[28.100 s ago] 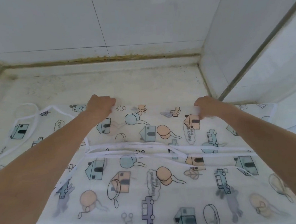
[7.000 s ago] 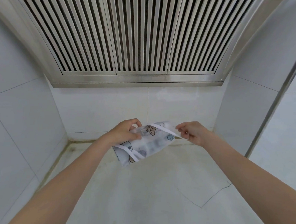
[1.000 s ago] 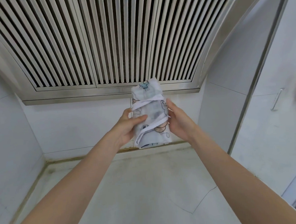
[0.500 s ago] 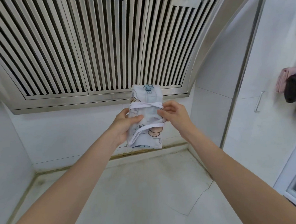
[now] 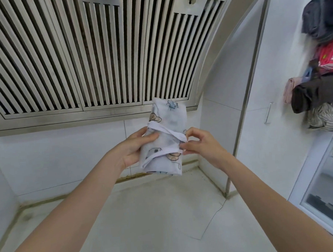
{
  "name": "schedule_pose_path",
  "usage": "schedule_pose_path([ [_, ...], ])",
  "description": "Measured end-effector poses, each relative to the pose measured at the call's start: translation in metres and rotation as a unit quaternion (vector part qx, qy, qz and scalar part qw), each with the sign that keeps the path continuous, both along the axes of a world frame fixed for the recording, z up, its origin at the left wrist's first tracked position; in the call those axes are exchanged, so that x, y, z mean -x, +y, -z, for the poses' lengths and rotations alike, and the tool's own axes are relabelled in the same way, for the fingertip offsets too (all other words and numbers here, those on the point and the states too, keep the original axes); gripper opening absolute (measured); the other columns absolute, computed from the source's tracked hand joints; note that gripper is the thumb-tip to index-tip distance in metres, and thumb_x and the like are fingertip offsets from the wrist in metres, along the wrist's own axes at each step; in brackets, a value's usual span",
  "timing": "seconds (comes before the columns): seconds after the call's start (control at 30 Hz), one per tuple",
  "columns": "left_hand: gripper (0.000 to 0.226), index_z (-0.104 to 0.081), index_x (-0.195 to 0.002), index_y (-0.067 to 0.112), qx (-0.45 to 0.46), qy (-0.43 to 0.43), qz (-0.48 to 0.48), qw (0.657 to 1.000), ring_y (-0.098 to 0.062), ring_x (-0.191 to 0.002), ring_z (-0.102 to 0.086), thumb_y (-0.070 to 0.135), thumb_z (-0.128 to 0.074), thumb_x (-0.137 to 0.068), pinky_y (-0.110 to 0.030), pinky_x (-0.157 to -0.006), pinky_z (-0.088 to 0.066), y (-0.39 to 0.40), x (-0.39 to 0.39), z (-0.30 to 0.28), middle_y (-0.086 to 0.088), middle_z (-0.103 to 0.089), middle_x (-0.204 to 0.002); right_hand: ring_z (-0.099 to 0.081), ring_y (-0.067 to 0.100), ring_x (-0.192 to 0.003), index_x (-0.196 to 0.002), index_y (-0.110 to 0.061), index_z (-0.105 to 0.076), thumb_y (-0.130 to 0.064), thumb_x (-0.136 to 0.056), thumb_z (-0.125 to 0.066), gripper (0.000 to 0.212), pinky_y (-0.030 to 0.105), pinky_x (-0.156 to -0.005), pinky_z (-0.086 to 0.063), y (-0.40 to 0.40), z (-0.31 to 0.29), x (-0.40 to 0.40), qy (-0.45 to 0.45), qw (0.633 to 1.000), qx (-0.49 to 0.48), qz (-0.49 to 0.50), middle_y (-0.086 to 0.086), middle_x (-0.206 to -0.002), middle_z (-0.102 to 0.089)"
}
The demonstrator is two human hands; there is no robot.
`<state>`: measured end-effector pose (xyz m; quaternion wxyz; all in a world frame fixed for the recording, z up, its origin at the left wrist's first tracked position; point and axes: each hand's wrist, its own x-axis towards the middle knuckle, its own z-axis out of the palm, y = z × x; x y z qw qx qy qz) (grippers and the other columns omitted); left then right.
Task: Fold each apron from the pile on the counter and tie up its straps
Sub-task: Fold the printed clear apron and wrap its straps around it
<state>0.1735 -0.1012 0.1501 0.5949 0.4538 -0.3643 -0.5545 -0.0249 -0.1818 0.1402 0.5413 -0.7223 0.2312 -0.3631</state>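
A folded white apron [image 5: 167, 139] with a cartoon print is held upright in the air above the counter, a compact bundle with white straps [image 5: 170, 134] wound round it. My left hand [image 5: 135, 146] grips the bundle's left side, thumb across the front. My right hand [image 5: 199, 143] pinches the straps at the bundle's right edge with its fingertips.
The pale stone counter [image 5: 147, 213] lies below between tiled walls. A steel slatted extractor hood [image 5: 92, 58] hangs overhead. At the right, a metal-framed partition [image 5: 243, 95] and clothes hanging on the wall [image 5: 319, 75]; a glass door [image 5: 327, 192] at lower right.
The view has swung to the right, bringing the hanging clothes further in. My right hand's fingertips have slid to the straps at the bundle's right edge; the bundle stays upright.
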Motion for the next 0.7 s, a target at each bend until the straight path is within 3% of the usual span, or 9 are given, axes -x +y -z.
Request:
schedule_pose_path([
  [0.1, 0.03, -0.058, -0.117, 0.01, 0.01, -0.055, 0.047, 0.997, -0.024, -0.098, -0.065, 0.006, -0.057, -0.087, -0.035, -0.083, -0.055, 0.0, 0.008, 0.001, -0.011, -0.066, -0.115, -0.064, 0.016, -0.065, -0.073, -0.008, -0.052, 0.015, -0.076, -0.065, 0.027, 0.024, -0.065, -0.051, -0.009, -0.002, 0.013, 0.03, 0.999, 0.018, 0.037, 0.004, -0.082, -0.061],
  [0.2, 0.011, -0.062, -0.098, 0.01, -0.011, -0.158, -0.048, 0.986, -0.024, -0.082, -0.065, 0.01, -0.063, -0.087, -0.034, -0.074, -0.055, -0.01, 0.016, 0.002, -0.016, -0.067, -0.101, -0.057, 0.012, -0.065, -0.083, -0.008, -0.06, 0.001, -0.078, -0.072, 0.016, 0.018, -0.063, -0.048, -0.014, -0.002, 0.024, 0.245, 0.956, 0.127, 0.097, 0.007, -0.093, -0.064],
  [0.27, 0.006, -0.063, -0.086, 0.012, -0.022, -0.336, -0.138, 0.931, -0.025, -0.083, -0.062, 0.012, -0.068, -0.084, -0.033, -0.074, -0.05, -0.022, 0.02, 0.001, -0.013, -0.065, -0.095, -0.058, 0.013, -0.074, -0.09, -0.007, -0.065, -0.011, -0.082, -0.07, 0.01, 0.021, -0.071, -0.05, -0.018, -0.007, 0.036, 0.324, 0.894, 0.238, 0.2, 0.007, -0.095, -0.067],
  [0.33, 0.008, -0.064, -0.086, 0.012, -0.029, -0.509, -0.143, 0.848, -0.023, -0.089, -0.058, 0.017, -0.069, -0.083, -0.03, -0.073, -0.044, -0.03, 0.03, -0.004, -0.006, -0.062, -0.092, -0.057, 0.018, -0.084, -0.087, -0.006, -0.066, -0.019, -0.087, -0.064, 0.013, 0.025, -0.075, -0.043, -0.009, -0.024, 0.036, 0.265, 0.862, 0.342, 0.264, 0.006, -0.09, -0.066],
  [0.4, 0.009, -0.064, -0.083, 0.013, -0.007, -0.567, -0.101, 0.818, -0.019, -0.087, -0.055, 0.019, -0.07, -0.081, -0.026, -0.069, -0.041, -0.04, 0.049, -0.014, -0.001, -0.06, -0.088, -0.05, 0.02, -0.095, -0.093, -0.005, -0.068, -0.021, -0.092, -0.057, 0.019, 0.022, -0.079, -0.033, -0.001, -0.044, 0.029, 0.266, 0.819, 0.45, 0.238, 0.005, -0.097, -0.063],
  [0.47, 0.012, -0.061, -0.076, 0.015, 0.033, -0.571, -0.065, 0.817, -0.016, -0.078, -0.054, 0.02, -0.072, -0.08, -0.025, -0.062, -0.039, -0.05, 0.071, -0.027, 0.002, -0.059, -0.079, -0.05, 0.024, -0.101, -0.096, -0.003, -0.069, -0.022, -0.093, -0.053, 0.025, 0.028, -0.084, -0.038, -0.005, -0.055, 0.026, 0.303, 0.797, 0.471, 0.226, 0.009, -0.101, -0.063],
  [0.53, 0.016, -0.058, -0.074, 0.018, 0.063, -0.595, -0.054, 0.8, -0.011, -0.068, -0.052, 0.023, -0.072, -0.08, -0.022, -0.057, -0.036, -0.058, 0.094, -0.04, 0.006, -0.056, -0.071, -0.057, 0.023, -0.085, -0.084, 0.0, -0.068, -0.023, -0.09, -0.059, 0.025, 0.03, -0.069, -0.045, -0.016, -0.064, 0.038, 0.326, 0.826, 0.386, 0.249, 0.012, -0.086, -0.065],
  [0.6, 0.016, -0.058, -0.075, 0.018, 0.084, -0.622, -0.059, 0.776, -0.007, -0.063, -0.047, 0.025, -0.071, -0.081, -0.021, -0.054, -0.034, -0.067, 0.114, -0.051, 0.008, -0.052, -0.066, -0.052, 0.011, -0.058, -0.07, -0.005, -0.064, -0.021, -0.084, -0.066, 0.021, 0.02, -0.051, -0.039, -0.029, -0.075, 0.056, 0.308, 0.869, 0.296, 0.25, 0.008, -0.066, -0.06],
  [0.7, 0.013, -0.059, -0.078, 0.017, 0.117, -0.665, -0.079, 0.733, -0.016, -0.072, -0.05, 0.026, -0.066, -0.083, -0.026, -0.058, -0.035, -0.083, 0.151, -0.064, 0.006, -0.049, -0.067, -0.043, 0.011, -0.045, -0.058, -0.007, -0.054, -0.011, -0.083, -0.066, 0.028, 0.02, -0.046, -0.034, -0.041, -0.098, 0.083, 0.304, 0.905, 0.191, 0.229, 0.005, -0.053, -0.048],
])
